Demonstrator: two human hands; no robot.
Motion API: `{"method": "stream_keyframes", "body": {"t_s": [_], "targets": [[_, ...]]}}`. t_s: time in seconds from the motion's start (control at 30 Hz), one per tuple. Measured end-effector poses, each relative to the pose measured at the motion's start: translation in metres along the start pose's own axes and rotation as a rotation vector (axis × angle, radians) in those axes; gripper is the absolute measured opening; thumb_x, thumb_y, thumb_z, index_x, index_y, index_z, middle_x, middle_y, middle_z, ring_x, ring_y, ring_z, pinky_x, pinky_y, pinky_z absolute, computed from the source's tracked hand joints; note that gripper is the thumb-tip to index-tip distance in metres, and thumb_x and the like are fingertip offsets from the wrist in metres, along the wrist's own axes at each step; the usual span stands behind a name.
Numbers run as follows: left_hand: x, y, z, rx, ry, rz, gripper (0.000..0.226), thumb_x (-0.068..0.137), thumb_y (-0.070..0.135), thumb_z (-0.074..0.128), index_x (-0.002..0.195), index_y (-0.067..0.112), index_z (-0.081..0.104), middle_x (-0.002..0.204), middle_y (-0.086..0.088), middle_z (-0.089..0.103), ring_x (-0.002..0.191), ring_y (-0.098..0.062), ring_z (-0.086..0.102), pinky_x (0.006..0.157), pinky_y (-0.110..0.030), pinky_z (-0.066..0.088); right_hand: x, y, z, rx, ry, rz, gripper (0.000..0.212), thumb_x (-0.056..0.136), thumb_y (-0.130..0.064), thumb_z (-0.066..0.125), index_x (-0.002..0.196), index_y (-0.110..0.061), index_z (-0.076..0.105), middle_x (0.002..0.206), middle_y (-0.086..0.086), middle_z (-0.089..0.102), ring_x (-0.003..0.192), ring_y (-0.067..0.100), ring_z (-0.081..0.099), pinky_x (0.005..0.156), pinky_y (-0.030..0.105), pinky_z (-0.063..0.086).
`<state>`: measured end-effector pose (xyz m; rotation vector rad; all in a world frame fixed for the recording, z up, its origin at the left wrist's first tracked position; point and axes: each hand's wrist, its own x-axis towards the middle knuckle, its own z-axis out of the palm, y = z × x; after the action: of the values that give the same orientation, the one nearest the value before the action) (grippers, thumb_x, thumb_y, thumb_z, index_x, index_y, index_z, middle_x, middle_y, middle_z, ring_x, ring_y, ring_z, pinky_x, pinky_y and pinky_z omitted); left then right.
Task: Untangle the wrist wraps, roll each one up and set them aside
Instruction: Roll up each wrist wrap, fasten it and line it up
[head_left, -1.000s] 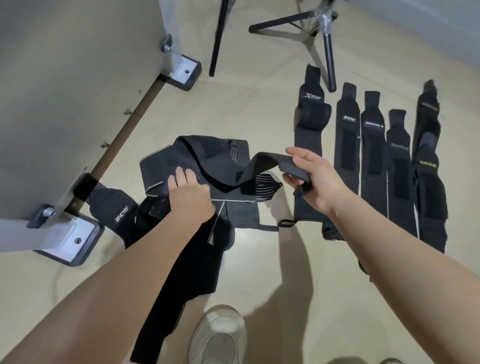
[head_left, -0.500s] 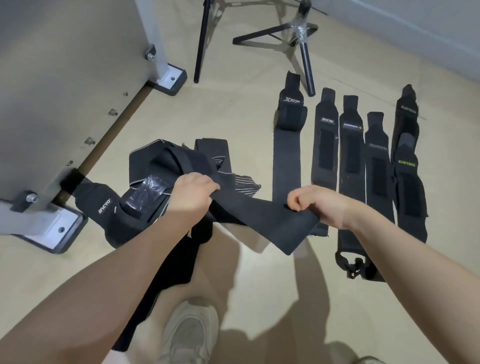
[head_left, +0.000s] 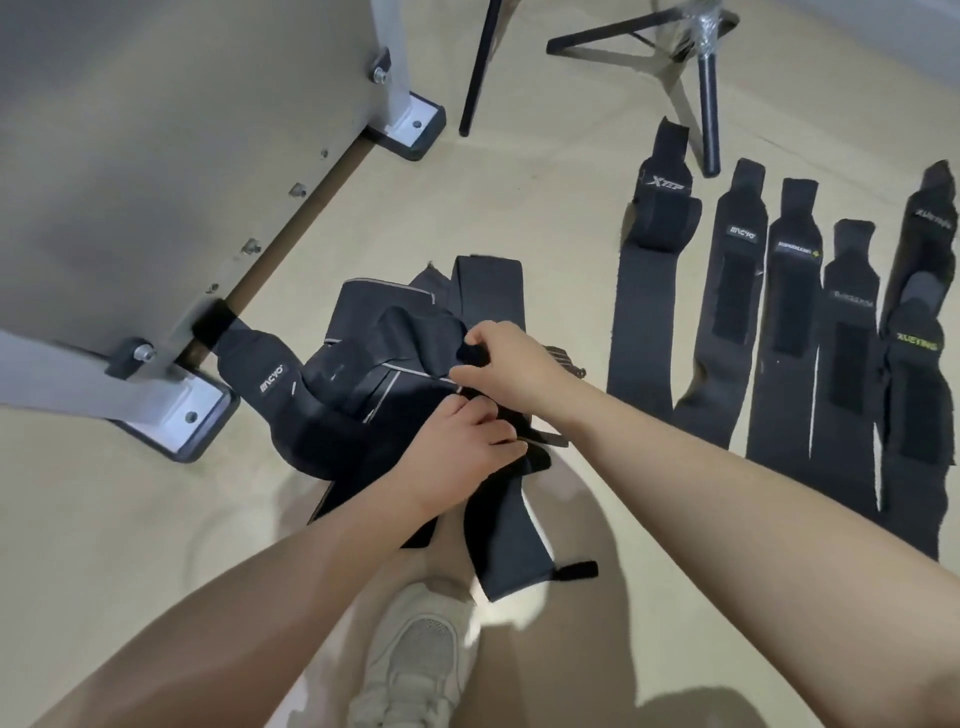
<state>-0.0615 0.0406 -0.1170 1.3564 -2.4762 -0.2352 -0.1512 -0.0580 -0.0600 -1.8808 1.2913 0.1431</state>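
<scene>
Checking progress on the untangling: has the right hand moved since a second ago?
Yes. The right hand has moved left, away from the row of flat wraps and onto the tangled pile, beside the left hand.

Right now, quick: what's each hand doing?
Left hand: fingers curled, gripping the wrap it is working on.
Right hand: pinching black strap in the tangled pile.

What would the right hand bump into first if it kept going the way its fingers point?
The right hand points left into the tangled pile of wraps, which its fingers already grip. Going on, it would probably just push deeper into that pile; depth is hard to judge.
</scene>
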Motion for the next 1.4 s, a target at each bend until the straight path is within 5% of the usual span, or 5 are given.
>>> {"method": "stream_keyframes", "body": {"t_s": [0.23, 0.37, 0.8, 1.0, 1.4], "targets": [[-0.028, -0.028, -0.003, -0.130, -0.011, 0.041, 0.038, 0.078, 0.006, 0.050, 0.111, 0.012, 0.068, 0.101, 0.001, 0.071, 0.084, -0.019, 0.061, 0.068, -0.027, 0.055, 0.029, 0.003, 0.016, -0.185, 0.061, -0.019, 0.053, 0.084, -0.003, 0.051, 0.135, -0.015, 0.041, 0.125, 0.016, 0.051, 0.114, 0.035, 0.051, 0.092, 0.041, 0.044], [-0.015, -0.066, -0.031, -0.278, 0.059, -0.438, 0.048, 0.081, 0.008, 0.042, 0.128, 0.009, 0.049, 0.132, -0.009, 0.053, 0.120, -0.025, 0.049, 0.102, -0.036, 0.040, 0.031, 0.013, 0.013, -0.312, 0.072, -0.060, 0.065, 0.083, 0.002, 0.041, 0.141, -0.025, 0.037, 0.119, 0.013, 0.049, 0.109, 0.034, 0.047, 0.082, 0.036, 0.040], [0.028, -0.124, -0.029, -0.543, -0.679, -0.782, 0.060, 0.097, 0.056, 0.022, 0.150, 0.027, 0.020, 0.158, -0.003, 0.011, 0.146, -0.016, 0.008, 0.117, -0.037, 0.007, 0.038, 0.027, 0.010, -0.573, -0.012, -0.357, 0.021, 0.089, -0.019, 0.060, 0.108, -0.013, 0.067, 0.139, 0.008, 0.041, 0.122, 0.031, 0.038, 0.090, 0.037, 0.037], [0.040, -0.108, -0.031, -0.469, -0.784, -0.865, 0.062, 0.097, 0.058, 0.016, 0.151, 0.026, 0.016, 0.159, -0.004, 0.005, 0.146, -0.022, 0.004, 0.115, -0.042, 0.003, -0.003, 0.048, -0.035, 0.020, -0.150, -0.102, 0.016, 0.089, -0.011, 0.060, 0.073, -0.011, 0.055, 0.074, -0.001, 0.054, 0.067, 0.009, 0.047, 0.066, 0.025, 0.038], [0.029, -0.073, -0.043, -0.560, -0.650, -1.120, 0.073, 0.091, 0.068, 0.016, 0.150, 0.024, 0.014, 0.159, 0.004, 0.002, 0.146, -0.017, -0.002, 0.118, -0.045, -0.004, -0.084, 0.103, -0.082, 0.720, -0.044, 0.156, 0.026, 0.074, -0.011, 0.061, 0.100, -0.012, 0.066, 0.106, 0.011, 0.066, 0.102, 0.028, 0.059, 0.093, 0.036, 0.044]]}}
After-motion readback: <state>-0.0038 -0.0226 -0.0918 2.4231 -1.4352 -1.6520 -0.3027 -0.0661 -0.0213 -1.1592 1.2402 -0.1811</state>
